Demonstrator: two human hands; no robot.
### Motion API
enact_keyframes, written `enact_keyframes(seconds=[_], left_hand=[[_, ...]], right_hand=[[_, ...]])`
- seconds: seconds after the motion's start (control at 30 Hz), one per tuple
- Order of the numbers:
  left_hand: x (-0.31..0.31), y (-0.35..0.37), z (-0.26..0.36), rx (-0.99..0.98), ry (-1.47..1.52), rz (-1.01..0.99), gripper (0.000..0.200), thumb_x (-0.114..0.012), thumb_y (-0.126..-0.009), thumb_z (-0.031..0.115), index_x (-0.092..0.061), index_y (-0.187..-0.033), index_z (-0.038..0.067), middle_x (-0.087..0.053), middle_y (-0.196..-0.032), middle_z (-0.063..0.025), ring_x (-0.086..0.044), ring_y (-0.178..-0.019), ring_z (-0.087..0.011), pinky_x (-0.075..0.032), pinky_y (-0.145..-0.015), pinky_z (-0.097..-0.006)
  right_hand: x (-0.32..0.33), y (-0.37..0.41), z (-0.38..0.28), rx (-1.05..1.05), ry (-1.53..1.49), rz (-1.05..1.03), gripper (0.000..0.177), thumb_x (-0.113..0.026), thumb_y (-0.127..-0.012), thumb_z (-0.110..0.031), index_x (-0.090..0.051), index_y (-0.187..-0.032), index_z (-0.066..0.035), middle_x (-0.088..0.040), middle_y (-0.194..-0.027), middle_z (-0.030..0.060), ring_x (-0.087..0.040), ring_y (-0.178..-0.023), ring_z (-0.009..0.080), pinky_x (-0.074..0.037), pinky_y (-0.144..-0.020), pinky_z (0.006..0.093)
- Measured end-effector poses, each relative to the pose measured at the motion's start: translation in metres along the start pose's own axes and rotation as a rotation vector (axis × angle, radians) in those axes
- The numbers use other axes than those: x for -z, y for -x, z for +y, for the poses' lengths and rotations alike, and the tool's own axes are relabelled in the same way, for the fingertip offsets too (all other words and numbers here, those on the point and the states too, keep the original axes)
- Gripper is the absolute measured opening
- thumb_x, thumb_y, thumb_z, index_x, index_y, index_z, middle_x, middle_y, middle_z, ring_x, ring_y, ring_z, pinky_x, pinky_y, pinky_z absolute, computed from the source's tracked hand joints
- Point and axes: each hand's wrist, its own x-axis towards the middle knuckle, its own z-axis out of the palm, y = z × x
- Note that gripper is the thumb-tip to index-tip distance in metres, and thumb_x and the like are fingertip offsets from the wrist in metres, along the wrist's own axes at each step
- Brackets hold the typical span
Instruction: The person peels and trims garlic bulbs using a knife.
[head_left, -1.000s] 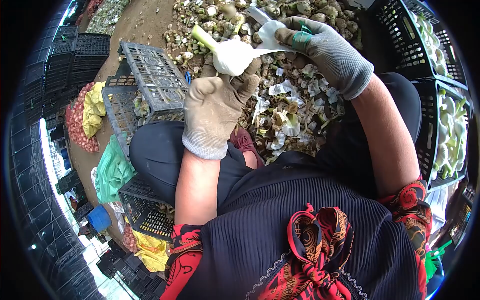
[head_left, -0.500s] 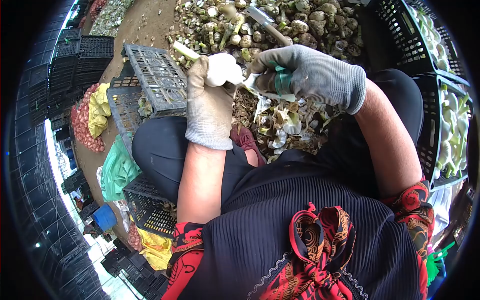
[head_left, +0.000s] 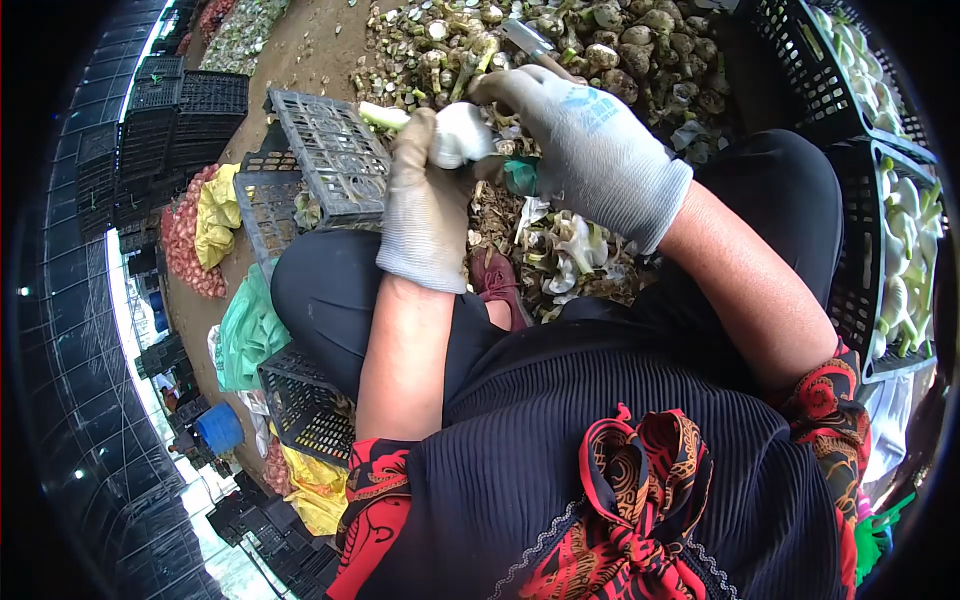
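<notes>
My left hand (head_left: 425, 195), in a dirty beige glove, grips a white bulb vegetable (head_left: 462, 133) whose pale green stalk (head_left: 380, 116) points left. My right hand (head_left: 585, 140), in a grey glove, holds a knife; its blade (head_left: 527, 38) sticks up past the fingers and the handle is hidden in the palm. The right hand's fingers rest against the bulb. Peeled white skins and trimmings (head_left: 575, 250) lie on the ground below both hands, between my knees.
A heap of unpeeled muddy bulbs (head_left: 600, 35) lies ahead. Black crates (head_left: 885, 180) at the right hold cleaned white bulbs. A grey crate (head_left: 325, 160) lies tilted at the left, with another black crate (head_left: 300, 405), a green bag (head_left: 245, 335) and red mesh sacks (head_left: 185, 245) nearby.
Both hands drew together and shifted slightly left. A strip of white skin was pulled off the bulb. My right hand turned over, its back now facing up.
</notes>
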Motion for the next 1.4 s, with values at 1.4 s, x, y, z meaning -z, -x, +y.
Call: enact_keyframes(seconds=[1.4], left_hand=[[0.023,-0.083,0.069,-0.206,0.114,0.139,0.040,-0.023,-0.106,0.031,-0.047,-0.121,0.002,-0.058,-0.107,-0.0128,-0.060,-0.084,-0.0203,-0.055,-0.074,-0.0311]], right_hand=[[-0.062,-0.082,0.035,-0.284,-0.274,-0.485,0.022,-0.064,-0.095,-0.022,-0.064,-0.109,-0.004,-0.067,-0.091,0.0052,-0.063,-0.084,0.0120,-0.052,-0.075,0.0281]])
